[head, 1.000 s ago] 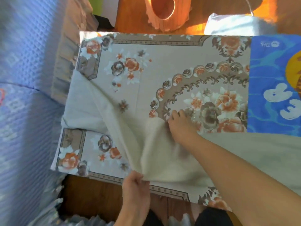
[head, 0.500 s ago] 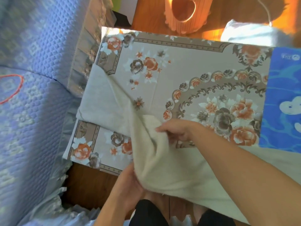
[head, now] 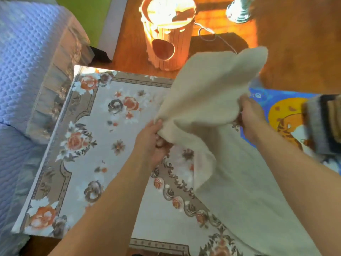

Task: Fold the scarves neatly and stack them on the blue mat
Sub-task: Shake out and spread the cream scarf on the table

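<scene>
Hands (head: pixel 153 143) now lifted, scarf (head: pixel 208 93) raised

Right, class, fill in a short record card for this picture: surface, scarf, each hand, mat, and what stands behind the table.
Surface: floral tablecloth on a table
Scarf: cream scarf, one end lifted, the rest trailing over the cloth
Left hand: grips the scarf's lifted edge
Right hand: grips the other side of the raised end
Blue mat: at the right, with folded dark scarves on it
Behind: wooden bucket on the floor
</scene>
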Motion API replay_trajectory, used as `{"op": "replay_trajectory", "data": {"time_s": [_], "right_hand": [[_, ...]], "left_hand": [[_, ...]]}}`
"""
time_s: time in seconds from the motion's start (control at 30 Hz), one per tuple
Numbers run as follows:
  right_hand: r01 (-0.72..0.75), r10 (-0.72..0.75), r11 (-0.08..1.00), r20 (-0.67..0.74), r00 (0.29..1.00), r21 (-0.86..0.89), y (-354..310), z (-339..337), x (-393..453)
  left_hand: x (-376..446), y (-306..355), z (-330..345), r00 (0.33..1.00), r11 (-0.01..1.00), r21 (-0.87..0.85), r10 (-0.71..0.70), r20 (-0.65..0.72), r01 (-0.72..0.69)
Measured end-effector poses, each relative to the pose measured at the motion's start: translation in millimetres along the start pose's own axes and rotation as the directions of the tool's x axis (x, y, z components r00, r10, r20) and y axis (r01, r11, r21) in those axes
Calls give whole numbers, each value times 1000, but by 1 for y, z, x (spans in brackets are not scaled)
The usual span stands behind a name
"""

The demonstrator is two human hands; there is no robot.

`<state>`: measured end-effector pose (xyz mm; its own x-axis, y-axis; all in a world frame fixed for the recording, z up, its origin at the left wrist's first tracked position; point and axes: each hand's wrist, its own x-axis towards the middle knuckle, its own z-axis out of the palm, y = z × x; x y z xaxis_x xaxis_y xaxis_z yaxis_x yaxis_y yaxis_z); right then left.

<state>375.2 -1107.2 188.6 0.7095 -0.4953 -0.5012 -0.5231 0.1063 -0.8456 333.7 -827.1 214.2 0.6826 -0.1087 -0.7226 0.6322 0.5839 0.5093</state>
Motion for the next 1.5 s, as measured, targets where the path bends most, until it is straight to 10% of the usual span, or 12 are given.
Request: {"op": "replay_trajectory", "data": {"time_s": [0.17,0.3,0.57,0.8,0.93,1.1,1.23,1.33,1.4,1.5], "right_hand": [[-112,191,944,237,953,-310,57,-55,-7],[-264,482,744,220,848,-614,104,-79,-34],[-542,553,828,48,832,-146,126,-55,-39],[-622,669,736,143,729,-270,118,-47,-54],[-623,628,771,327,707,-133,117,-44,-51],[-623,741,671,387,548,-403,107,-51,-47],[-341,610,664,218,762,-665,35,-64,-16],[-203,249,962,279,927,-183,-45,-64,9],[-47,-5,972,221,975,229,-84,-65,14],[63,-62,996,27,998,-58,-62,-81,23]], "left_hand": [[19,-51,-36,993,973,223,-34,-116,60],[12,-104,-62,990,734,665,-76,-121,137],[-4,-114,-26,984,457,888,-177,33,52],[-8,-65,31,990,900,435,-77,117,18],[-14,-52,22,971,932,354,-146,188,72],[-14,-43,-9,974,908,372,-223,44,191],[14,-10,22,944,817,473,-297,-142,329],[33,33,94,991,913,406,-84,107,33],[31,54,136,959,939,289,109,261,-186],[47,21,134,957,800,535,281,65,-271]]}}
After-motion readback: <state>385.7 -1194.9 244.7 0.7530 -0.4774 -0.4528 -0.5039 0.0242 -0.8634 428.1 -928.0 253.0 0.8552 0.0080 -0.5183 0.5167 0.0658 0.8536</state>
